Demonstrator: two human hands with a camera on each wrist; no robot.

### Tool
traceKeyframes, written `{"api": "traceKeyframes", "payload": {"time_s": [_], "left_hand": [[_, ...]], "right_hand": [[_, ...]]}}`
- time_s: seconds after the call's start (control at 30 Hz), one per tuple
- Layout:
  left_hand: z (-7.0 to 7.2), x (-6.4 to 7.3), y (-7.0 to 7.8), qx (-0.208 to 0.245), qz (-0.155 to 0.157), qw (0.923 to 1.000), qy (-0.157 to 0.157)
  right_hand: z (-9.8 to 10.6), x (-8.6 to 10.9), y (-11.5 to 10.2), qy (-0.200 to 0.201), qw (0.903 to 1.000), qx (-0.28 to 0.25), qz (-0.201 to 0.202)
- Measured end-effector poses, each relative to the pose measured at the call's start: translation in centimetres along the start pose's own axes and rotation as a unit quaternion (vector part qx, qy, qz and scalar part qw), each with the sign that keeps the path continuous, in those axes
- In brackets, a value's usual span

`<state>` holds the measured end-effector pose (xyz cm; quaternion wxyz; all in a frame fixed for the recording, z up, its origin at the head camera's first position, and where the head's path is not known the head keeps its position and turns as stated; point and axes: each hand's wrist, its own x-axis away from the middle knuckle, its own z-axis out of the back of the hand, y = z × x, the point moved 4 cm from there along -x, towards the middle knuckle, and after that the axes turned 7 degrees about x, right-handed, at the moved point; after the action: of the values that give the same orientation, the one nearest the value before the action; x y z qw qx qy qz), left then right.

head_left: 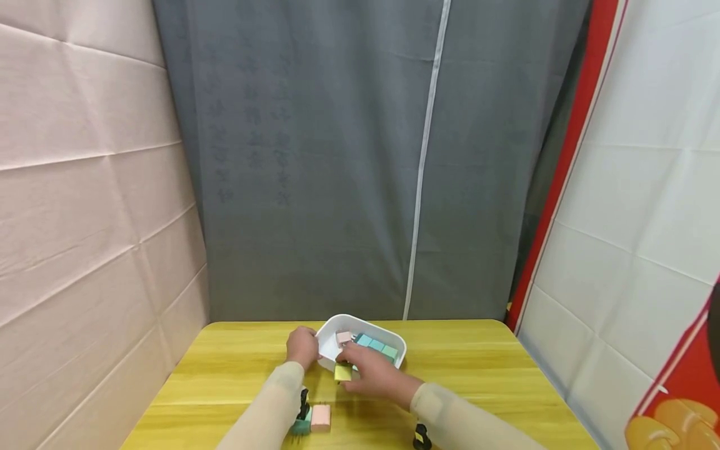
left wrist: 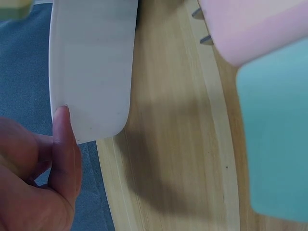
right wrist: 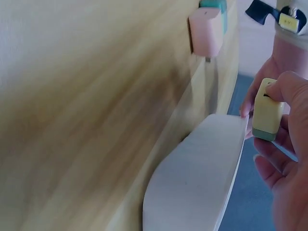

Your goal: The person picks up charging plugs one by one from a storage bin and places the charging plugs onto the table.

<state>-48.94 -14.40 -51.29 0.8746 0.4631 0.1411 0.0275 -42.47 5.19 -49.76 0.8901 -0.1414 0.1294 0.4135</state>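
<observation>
A white plastic bin (head_left: 327, 350) is tilted above the wooden table, with several pink, blue and green blocks (head_left: 375, 345) inside. My left hand (head_left: 302, 347) pinches its left end; in the left wrist view the thumb lies against the bin's wall (left wrist: 94, 72). My right hand (head_left: 375, 374) is in front of the bin's near side and holds a small yellow block (head_left: 342, 373) between thumb and fingers. In the right wrist view this yellow block (right wrist: 266, 113) shows a greenish end and a small dark mark near its top.
On the table (head_left: 225, 369), near my left forearm, a pink block (head_left: 320, 417) with thin prongs stands against a teal block (head_left: 300, 426). Behind the table hangs a grey curtain (head_left: 315, 187). Pale cloth walls (head_left: 84, 219) flank it.
</observation>
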Motion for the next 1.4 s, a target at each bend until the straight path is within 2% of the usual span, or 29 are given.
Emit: {"api": "traceKeyframes", "payload": {"time_s": [0.23, 0.33, 0.47, 0.63, 1.03, 1.4], "left_hand": [[0.1, -0.3, -0.1, -0.015, -0.001, 0.9999, 0.003], [0.1, -0.4, -0.2, -0.017, -0.001, 0.9999, 0.003], [0.0, -0.4, -0.3, -0.013, 0.01, 0.9999, -0.001], [0.0, -0.3, -0.3, -0.011, 0.023, 0.9997, -0.005], [0.2, -0.1, -0.4, -0.011, 0.021, 0.9997, -0.004], [-0.1, -0.3, -0.2, 0.005, 0.023, 0.9997, -0.001]], "right_hand": [[-0.3, 0.9, -1.3, -0.04, 0.999, -0.017, -0.013], [-0.4, 1.4, -1.9, -0.044, 0.9989, -0.016, -0.006], [-0.7, 2.0, -2.5, -0.048, 0.9987, -0.011, 0.006], [-1.5, 2.6, -2.7, -0.069, 0.9975, -0.016, -0.002], [-3.0, 3.4, -3.0, -0.055, 0.9982, -0.01, 0.022], [-3.5, 3.6, -2.9, -0.066, 0.9975, -0.024, 0.004]]}}
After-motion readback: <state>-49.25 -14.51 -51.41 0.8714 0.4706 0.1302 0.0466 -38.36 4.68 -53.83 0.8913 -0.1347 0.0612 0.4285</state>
